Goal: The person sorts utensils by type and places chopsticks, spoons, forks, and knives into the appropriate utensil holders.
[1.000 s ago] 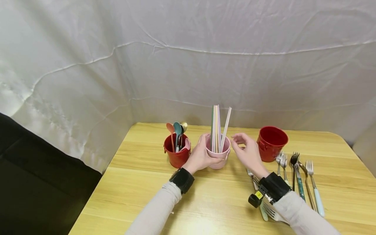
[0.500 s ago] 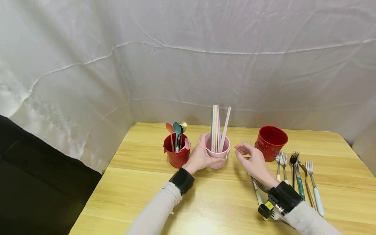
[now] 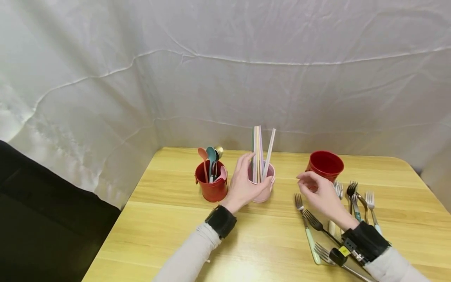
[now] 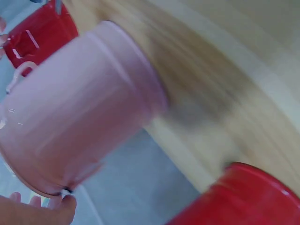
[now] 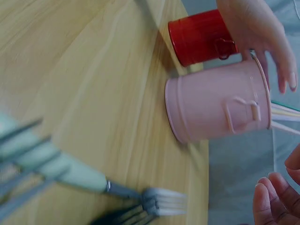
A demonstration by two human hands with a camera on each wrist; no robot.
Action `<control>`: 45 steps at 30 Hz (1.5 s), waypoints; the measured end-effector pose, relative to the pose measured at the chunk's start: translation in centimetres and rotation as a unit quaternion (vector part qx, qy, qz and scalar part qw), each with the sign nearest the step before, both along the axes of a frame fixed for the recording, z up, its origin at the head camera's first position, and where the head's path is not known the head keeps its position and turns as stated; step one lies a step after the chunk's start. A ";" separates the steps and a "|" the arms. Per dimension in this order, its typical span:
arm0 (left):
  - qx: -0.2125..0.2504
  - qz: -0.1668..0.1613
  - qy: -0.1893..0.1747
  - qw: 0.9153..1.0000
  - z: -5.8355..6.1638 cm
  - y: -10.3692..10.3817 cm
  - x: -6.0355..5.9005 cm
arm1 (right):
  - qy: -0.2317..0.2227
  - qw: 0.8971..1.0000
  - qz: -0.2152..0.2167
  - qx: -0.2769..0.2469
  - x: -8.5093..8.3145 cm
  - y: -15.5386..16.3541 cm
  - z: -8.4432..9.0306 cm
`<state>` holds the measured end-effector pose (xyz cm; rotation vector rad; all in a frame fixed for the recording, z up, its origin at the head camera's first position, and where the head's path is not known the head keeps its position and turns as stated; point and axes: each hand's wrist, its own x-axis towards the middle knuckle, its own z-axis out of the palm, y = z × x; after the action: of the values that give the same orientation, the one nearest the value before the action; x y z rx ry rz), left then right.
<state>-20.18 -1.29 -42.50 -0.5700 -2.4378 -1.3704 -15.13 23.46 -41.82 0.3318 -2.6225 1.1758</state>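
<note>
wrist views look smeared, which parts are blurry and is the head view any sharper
Left wrist view: heavy motion blur, the pink bucket and table streaked. Right wrist view: forks near the lens smeared, the pink bucket clearer. Head view: sharp overall, soft even light, a pale glare patch on the table's near edge.

**Nothing legible in view**

I can read no text, label, brand, number or sign in any of my three views. The small yellow tag [image 3: 343, 251] on my right wristband is too tiny and blurred to make out. My pink bucket [image 3: 262, 184] and both red buckets [image 3: 211, 184] carry plain painted walls, and the forks [image 3: 356, 203] near the bench's right edge show no readable stamp.
</note>
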 end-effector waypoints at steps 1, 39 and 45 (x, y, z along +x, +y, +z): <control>-0.001 0.006 0.015 1.000 0.2 0.2 0.1 | 0.006 1.000 0.003 -0.001 0.0 0.3 0.1; -0.219 -0.007 -0.019 0.975 2.5 17.5 -0.8 | -0.059 0.983 -0.101 0.139 6.5 15.2 -2.7; -0.216 0.025 -0.051 0.975 1.3 19.4 -1.6 | -0.069 0.980 -0.110 0.151 7.3 16.1 -3.0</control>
<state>-21.77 18.07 -41.16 -0.5390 -2.8319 -0.8663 -7.86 39.51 -44.80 0.0118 -2.8707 0.7544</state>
